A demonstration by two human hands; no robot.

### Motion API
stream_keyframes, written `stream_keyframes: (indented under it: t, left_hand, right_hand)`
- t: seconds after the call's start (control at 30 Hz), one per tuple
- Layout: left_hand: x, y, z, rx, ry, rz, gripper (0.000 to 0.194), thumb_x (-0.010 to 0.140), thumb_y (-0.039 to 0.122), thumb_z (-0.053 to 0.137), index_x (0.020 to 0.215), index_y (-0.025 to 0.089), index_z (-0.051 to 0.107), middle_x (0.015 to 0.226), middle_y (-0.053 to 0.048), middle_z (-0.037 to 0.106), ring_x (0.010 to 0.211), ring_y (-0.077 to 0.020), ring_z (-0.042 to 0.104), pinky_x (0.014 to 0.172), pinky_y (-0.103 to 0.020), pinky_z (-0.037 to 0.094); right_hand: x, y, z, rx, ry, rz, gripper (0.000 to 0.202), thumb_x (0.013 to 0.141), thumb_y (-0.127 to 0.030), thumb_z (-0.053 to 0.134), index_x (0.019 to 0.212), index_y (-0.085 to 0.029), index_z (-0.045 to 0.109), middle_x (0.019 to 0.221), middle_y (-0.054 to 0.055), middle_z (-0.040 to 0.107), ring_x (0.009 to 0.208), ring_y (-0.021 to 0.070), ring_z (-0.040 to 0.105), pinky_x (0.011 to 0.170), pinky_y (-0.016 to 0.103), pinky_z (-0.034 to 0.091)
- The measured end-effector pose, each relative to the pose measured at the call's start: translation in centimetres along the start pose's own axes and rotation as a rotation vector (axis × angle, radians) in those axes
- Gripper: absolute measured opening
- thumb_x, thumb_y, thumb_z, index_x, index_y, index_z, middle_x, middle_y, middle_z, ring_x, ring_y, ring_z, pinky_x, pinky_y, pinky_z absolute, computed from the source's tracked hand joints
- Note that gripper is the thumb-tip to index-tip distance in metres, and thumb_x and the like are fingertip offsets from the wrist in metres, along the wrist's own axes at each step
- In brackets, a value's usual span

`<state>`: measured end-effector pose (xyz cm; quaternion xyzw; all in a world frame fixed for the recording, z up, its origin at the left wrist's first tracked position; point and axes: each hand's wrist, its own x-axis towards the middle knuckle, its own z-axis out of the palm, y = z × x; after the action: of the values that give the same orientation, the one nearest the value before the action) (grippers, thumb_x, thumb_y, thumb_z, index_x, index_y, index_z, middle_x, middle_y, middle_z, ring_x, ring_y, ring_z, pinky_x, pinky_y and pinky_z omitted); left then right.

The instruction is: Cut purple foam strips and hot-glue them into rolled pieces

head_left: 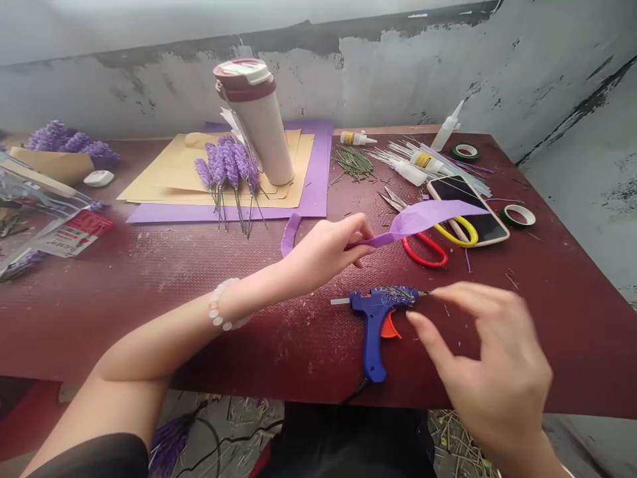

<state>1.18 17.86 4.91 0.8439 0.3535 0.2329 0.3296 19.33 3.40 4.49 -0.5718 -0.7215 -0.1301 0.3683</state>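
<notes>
My left hand (pixel 331 255) pinches a purple paper strip (pixel 423 216) near its middle. One end of the strip widens and stretches right over the scissors (pixel 425 251); the other end curls down to the left of my hand. My right hand (pixel 490 352) is lower right, thumb and fingers apart, with nothing between them. It is just right of the blue glue gun (pixel 373 332), which lies on the table with its nozzle toward my fingertips. The gun has an orange trigger and a white glue stick at its back.
Lavender stems (pixel 229 166) and a tumbler (pixel 261 126) rest on brown and purple paper (pixel 318 166). A phone (pixel 468 206), green tape rolls (pixel 518 215), glue bottles (pixel 446 129) and wires (pixel 353 161) are at the back right. Clear packaging (pixel 50 226) lies left.
</notes>
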Motion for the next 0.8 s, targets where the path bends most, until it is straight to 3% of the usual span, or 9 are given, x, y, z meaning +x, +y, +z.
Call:
stream_keyframes:
  t: [0.07,0.17,0.23,0.3,0.4,0.57,0.67,0.8]
  left_hand:
    - [-0.3,0.2,0.1,0.067,0.037,0.091,0.004,0.09,0.014,0.069,0.086,0.015,0.067,0.076,-0.001,0.079,0.069,-0.0114,0.074,0.062,-0.019,0.051]
    - [-0.7,0.5,0.3,0.188,0.077,0.259,0.01,0.09,0.016,0.071,0.08,0.016,0.072,0.079,-0.001,0.08,0.07,-0.0118,0.073,0.064,-0.021,0.052]
    - [-0.9,0.7,0.4,0.234,0.079,0.332,0.011,0.092,0.018,0.07,0.081,0.017,0.074,0.077,-0.001,0.079,0.068,-0.0114,0.073,0.064,-0.02,0.052]
    - [-1.1,0.8,0.5,0.218,0.069,0.352,0.012,0.094,0.021,0.068,0.086,0.019,0.077,0.078,-0.001,0.08,0.069,-0.0113,0.074,0.065,-0.02,0.054]
    - [-1.1,1.0,0.4,0.11,0.039,0.308,0.014,0.096,0.023,0.067,0.093,0.019,0.079,0.081,-0.002,0.082,0.069,-0.0116,0.075,0.066,-0.02,0.055]
    - [-0.7,1.4,-0.6,-0.17,0.012,0.118,0.016,0.096,0.022,0.066,0.091,0.015,0.079,0.085,-0.004,0.082,0.075,-0.0134,0.077,0.069,-0.022,0.059]
    - [-0.4,1.5,-1.8,-0.252,0.163,0.002,0.02,0.098,0.024,0.062,0.092,0.013,0.078,0.086,-0.006,0.082,0.077,-0.014,0.078,0.067,-0.022,0.061]
    - [0.1,1.3,-2.7,-0.117,0.339,-0.045,0.033,0.1,0.036,0.059,0.084,0.013,0.077,0.077,-0.007,0.08,0.072,-0.0133,0.077,0.067,-0.022,0.062]
  right_hand:
    - [1.0,0.4,0.0,-0.142,0.052,-0.064,0.036,0.091,-0.021,0.074,0.124,-0.016,0.062,0.116,0.021,0.073,0.104,0.0356,0.07,0.096,0.05,0.052]
    - [2.8,1.2,0.2,-0.178,-0.033,-0.177,0.045,0.094,-0.018,0.069,0.137,-0.015,0.057,0.134,0.023,0.069,0.122,0.0404,0.066,0.118,0.066,0.029]
    - [3.6,1.8,0.6,-0.151,-0.104,-0.249,0.034,0.098,-0.016,0.063,0.131,-0.015,0.061,0.127,0.019,0.074,0.117,0.0379,0.069,0.121,0.071,0.019]
    - [4.0,2.3,0.9,-0.126,-0.16,-0.312,0.016,0.099,-0.012,0.058,0.11,-0.014,0.07,0.102,0.014,0.08,0.095,0.0322,0.075,0.119,0.07,0.025]
    - [4.1,2.8,1.1,-0.113,-0.176,-0.342,0.02,0.098,-0.01,0.057,0.084,-0.015,0.071,0.073,0.007,0.074,0.067,0.0237,0.069,0.111,0.06,0.04]
    - [3.9,2.8,1.0,-0.11,-0.157,-0.319,0.019,0.097,-0.01,0.058,0.084,-0.014,0.071,0.07,0.006,0.071,0.066,0.0236,0.066,0.108,0.057,0.041]
    - [3.8,3.3,1.0,-0.151,-0.144,-0.309,0.02,0.097,-0.009,0.058,0.083,-0.015,0.071,0.071,0.006,0.072,0.066,0.0237,0.066,0.108,0.058,0.041]
    - [3.7,4.0,1.1,-0.149,-0.136,-0.304,0.017,0.097,-0.01,0.059,0.086,-0.017,0.071,0.073,0.006,0.073,0.068,0.0238,0.066,0.11,0.057,0.039]
